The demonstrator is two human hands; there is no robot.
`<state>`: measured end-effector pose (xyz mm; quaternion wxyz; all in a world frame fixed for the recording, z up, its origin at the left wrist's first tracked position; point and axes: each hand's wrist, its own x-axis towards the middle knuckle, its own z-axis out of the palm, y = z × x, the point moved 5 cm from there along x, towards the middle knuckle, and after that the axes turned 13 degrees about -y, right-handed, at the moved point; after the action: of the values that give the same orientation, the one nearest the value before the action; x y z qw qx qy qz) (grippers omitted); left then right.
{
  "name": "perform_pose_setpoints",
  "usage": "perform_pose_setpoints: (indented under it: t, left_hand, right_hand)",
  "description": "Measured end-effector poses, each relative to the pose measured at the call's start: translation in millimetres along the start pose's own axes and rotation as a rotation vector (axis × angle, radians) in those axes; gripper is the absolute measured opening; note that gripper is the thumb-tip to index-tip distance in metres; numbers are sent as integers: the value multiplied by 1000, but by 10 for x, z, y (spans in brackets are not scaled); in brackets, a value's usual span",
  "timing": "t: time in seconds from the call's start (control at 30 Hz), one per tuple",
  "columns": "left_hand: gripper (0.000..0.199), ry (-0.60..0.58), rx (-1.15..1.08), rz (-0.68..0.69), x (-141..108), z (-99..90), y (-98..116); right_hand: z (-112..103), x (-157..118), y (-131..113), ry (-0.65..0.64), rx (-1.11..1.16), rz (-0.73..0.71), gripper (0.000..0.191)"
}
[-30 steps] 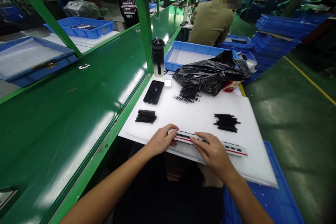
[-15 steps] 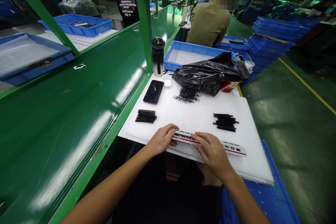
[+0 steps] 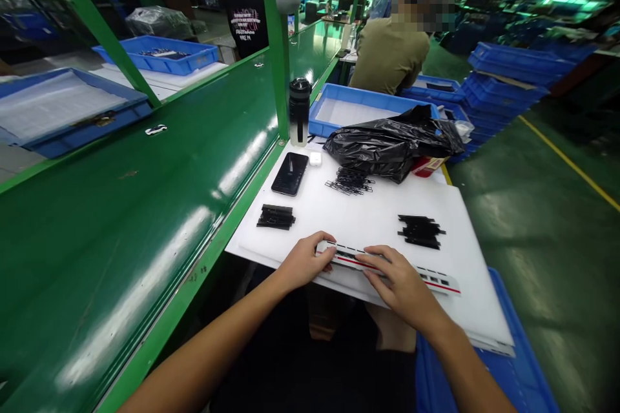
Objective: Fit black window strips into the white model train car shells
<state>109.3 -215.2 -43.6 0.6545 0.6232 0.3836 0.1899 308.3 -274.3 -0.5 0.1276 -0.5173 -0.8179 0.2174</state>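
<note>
A white toy train car body (image 3: pixel 346 258) with a red stripe and a row of window openings lies near the front edge of the white foam work surface. My left hand (image 3: pixel 306 261) grips its left end, thumb on the near side and fingers over the top. Around its middle is my right hand (image 3: pixel 400 281), with fingers on the upper side and thumb low on the near side. The car's right end sticks out past that hand. Dark strips (image 3: pixel 276 217) lie beyond my left hand, and more black strips (image 3: pixel 420 232) beyond my right.
Thin black frames (image 3: pixel 349 181) are heaped farther back, before a black plastic bag (image 3: pixel 392 142). A phone (image 3: pixel 289 173), a white case (image 3: pixel 315 159) and a bottle (image 3: pixel 299 113) stand at the left. Beside the green conveyor (image 3: pixel 194 161) a co-worker (image 3: pixel 391 51) sits ahead.
The whole view has shifted slightly, so things sit a little lower and farther right. My left thumb has moved onto the car's near side; both hands stay on it.
</note>
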Motion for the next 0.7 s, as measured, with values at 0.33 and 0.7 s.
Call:
perform_pose_setpoints:
  t: [0.33, 0.7]
  left_hand:
    - [42, 9, 183, 74, -90, -124, 68]
    - [48, -166, -172, 138, -98, -59, 60]
  right_hand:
    - [-358, 1448, 602, -35, -50, 285, 24]
    - [-321, 1889, 687, -120, -180, 327, 29]
